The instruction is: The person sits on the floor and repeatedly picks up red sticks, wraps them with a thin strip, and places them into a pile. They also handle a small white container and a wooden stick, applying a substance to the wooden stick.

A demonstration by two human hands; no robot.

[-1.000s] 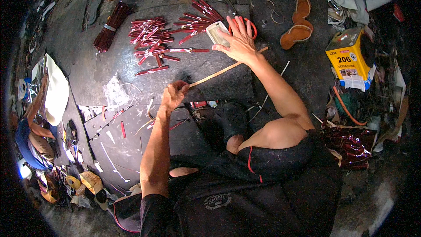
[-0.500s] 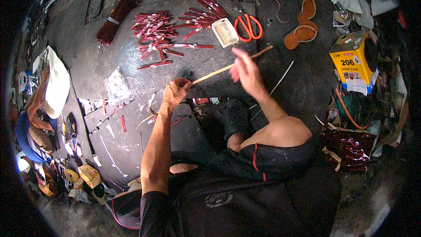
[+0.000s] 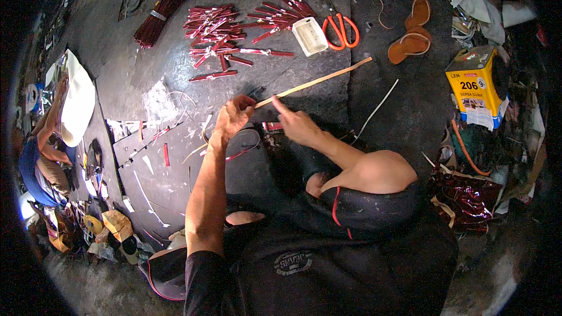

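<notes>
A long, narrow tan strip [image 3: 322, 81] runs slantwise from my left hand up to the right, over the dark work surface. Its near end is pinched between the thumb and fingers of my left hand [image 3: 235, 118]. My right hand [image 3: 300, 126] has its index finger stretched out against the strip, close to my left hand, while its other fingers look curled. Nothing shows in the right hand. Beyond the strip lie a heap of short, shiny dark-red strips [image 3: 213, 26] and a fanned group of similar strips [image 3: 284, 10].
A small white tray [image 3: 316, 52] stands beside orange-handled scissors [image 3: 342, 32]. Two brown sandals [image 3: 410, 45] lie at the right, near a yellow can [image 3: 471, 85]. A tied dark-red bundle [image 3: 161, 14] rests at far left. Another person's arm [image 3: 50, 117] shows at the left edge.
My right hand has come down and left along the strip toward my left hand, its index finger now at the strip. The left hand keeps its pinch.
</notes>
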